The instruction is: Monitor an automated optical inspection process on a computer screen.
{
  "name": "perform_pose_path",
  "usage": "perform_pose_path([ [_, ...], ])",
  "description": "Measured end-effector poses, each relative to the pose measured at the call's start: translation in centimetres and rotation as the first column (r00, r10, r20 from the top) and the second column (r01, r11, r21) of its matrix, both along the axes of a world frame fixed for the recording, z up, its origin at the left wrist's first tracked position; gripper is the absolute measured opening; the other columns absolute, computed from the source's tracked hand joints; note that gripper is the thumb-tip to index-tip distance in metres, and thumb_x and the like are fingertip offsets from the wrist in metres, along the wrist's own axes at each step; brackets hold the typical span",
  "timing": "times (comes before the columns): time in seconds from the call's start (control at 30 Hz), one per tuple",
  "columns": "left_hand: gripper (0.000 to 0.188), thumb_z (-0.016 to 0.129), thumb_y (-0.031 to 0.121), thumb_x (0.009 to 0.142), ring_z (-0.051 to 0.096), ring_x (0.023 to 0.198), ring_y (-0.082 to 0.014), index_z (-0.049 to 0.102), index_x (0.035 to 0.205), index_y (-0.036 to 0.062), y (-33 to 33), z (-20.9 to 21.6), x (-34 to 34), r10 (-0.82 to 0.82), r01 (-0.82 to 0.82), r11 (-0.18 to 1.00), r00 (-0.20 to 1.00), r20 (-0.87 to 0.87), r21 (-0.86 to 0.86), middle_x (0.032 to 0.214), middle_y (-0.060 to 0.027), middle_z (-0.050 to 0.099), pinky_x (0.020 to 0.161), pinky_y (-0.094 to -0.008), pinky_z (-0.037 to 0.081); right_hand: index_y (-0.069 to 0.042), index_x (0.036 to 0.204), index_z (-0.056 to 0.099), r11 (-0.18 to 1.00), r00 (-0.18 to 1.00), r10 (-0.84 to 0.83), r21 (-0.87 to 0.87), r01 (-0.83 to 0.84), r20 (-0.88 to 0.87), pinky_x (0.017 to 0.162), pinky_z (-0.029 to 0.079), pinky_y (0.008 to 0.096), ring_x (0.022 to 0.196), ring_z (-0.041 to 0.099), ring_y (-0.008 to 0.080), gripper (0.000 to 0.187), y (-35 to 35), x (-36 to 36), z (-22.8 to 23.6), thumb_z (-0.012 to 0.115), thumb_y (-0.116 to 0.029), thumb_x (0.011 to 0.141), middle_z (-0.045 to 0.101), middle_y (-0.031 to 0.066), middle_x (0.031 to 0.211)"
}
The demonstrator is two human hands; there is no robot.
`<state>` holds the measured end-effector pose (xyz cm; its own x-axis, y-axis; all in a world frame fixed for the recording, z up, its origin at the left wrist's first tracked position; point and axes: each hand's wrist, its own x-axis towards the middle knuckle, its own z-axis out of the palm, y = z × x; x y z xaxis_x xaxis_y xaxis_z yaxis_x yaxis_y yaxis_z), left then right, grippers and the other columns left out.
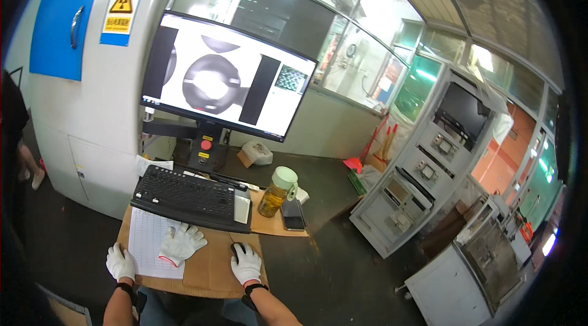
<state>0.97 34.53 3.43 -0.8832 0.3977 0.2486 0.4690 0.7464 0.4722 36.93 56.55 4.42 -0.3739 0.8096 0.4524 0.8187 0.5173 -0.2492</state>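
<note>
My right hand (247, 266), in a white knitted glove, rests over a black computer mouse (234, 251) near the front right of a small brown desk (205, 269). At the desk's left edge lies my left hand (120, 263), gloved the same way, fingers a little apart and holding nothing. Between the hands, a loose white glove (182, 244) covers part of a ruled paper form (146, 241). Beyond them a black keyboard (187, 196) sits on a tray. Above it a tilted monitor (220, 78) displays grey rounded shapes, one large with a bright centre.
A lidded bottle of amber liquid (278, 191) and a dark phone (293, 214) stand at the desk's right. A red button (206, 145) is below the monitor. A large cabinet with a blue door (64, 26) rises left; a grey equipment rack (407, 188) and metal cart (456, 283) stand right.
</note>
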Motion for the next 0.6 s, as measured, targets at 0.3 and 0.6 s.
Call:
perform_pose_path([
  [0.3, 0.034, 0.067, 0.022, 0.089, 0.066, 0.098, -0.0356, 0.066, 0.121, 0.0107, -0.1, 0.1, 0.0, 0.019, -0.018, 0.999, 0.999, -0.027, 0.043, 0.106, -0.0156, 0.066, 0.085, -0.0493, 0.052, -0.024, 0.135, 0.064, 1.0, 0.998, 0.007, 0.001, -0.007, 0.063, 0.095, 0.052, 0.056, 0.112, 0.063, 0.0429, 0.049, -0.1, -0.3, 0.2, 0.07, -0.032, 0.087, 0.06, 0.0161, 0.14],
  [0.6, 0.035, 0.067, 0.023, 0.09, 0.065, 0.101, -0.0362, 0.067, 0.122, 0.0099, -0.1, 1.4, 0.6, 0.031, -0.031, 0.999, 0.999, 0.017, 0.024, 0.11, -0.0158, 0.066, 0.088, -0.0484, 0.052, -0.026, 0.134, 0.064, 0.998, 0.997, -0.032, 0.055, 0.028, 0.074, 0.088, 0.053, 0.0568, 0.104, 0.065, 0.0414, 0.048, 0.4, -0.2, -1.3, 0.07, -0.033, 0.087, 0.059, 0.0137, 0.139],
])
